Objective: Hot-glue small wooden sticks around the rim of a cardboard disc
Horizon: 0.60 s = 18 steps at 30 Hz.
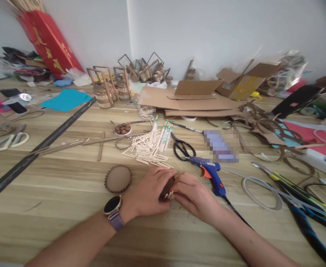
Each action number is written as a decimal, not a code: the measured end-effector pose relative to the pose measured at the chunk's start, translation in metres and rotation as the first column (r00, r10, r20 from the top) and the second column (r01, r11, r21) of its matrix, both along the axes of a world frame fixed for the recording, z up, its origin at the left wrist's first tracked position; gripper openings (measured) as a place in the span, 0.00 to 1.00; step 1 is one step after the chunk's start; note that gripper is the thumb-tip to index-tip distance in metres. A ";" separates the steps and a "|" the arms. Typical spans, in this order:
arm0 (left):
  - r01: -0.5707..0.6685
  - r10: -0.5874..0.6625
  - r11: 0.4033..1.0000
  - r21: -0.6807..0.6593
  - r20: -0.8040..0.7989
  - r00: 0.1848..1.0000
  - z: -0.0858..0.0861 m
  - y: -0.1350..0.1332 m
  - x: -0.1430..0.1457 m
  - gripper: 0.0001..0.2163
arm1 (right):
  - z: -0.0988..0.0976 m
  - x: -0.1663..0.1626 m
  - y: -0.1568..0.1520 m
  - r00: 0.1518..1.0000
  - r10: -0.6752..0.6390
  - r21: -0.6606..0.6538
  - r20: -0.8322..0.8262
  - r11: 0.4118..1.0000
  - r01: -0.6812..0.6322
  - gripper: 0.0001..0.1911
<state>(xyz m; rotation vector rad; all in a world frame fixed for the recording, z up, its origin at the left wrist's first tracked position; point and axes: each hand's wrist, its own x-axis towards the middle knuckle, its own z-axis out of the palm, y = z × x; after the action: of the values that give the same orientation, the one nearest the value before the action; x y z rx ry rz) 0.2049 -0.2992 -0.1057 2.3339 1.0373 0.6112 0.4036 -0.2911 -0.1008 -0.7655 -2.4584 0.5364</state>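
Observation:
My left hand (149, 191), wearing a watch on its wrist, is closed round a dark brown piece (165, 188), mostly hidden by the fingers. Short pale wooden sticks (168, 194) stick out at its lower edge. My right hand (195, 194) has its fingers pinched at the piece's right side, by the stick ends; what exactly they grip is hard to make out. A round brown disc with a beaded-looking rim (118, 178) lies left of my hands. Just beyond them spreads a pile of short wooden sticks (149, 146).
A blue glue gun (213, 176) and black-handled scissors (183, 148) lie to the right, near a blurred-out rectangle (221, 145). Large pliers (299, 207) lie far right. Small lantern-like baskets (104, 94) and cardboard (191, 100) stand behind. A bowl of brown beads (123, 129) sits mid-table.

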 end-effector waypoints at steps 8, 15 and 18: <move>-0.013 0.014 0.999 0.030 -0.033 0.999 0.001 -0.001 -0.001 0.29 | 0.025 0.010 0.002 0.970 -0.097 0.034 0.225 0.995 0.091 0.11; -0.130 0.134 0.991 0.036 -0.140 0.981 0.003 -0.008 -0.002 0.36 | 0.050 0.064 0.002 0.596 -0.677 0.115 0.432 0.697 0.708 0.18; -0.198 0.197 0.980 0.004 -0.123 0.973 0.003 -0.011 0.001 0.33 | 0.045 0.075 0.002 0.461 -0.696 0.111 0.550 0.608 0.786 0.17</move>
<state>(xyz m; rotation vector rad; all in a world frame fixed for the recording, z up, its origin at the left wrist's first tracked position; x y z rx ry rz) 0.2055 -0.3097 -0.1024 2.3020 1.3375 0.5405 0.4789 -0.2895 -0.0555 -2.1958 -2.1759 0.1551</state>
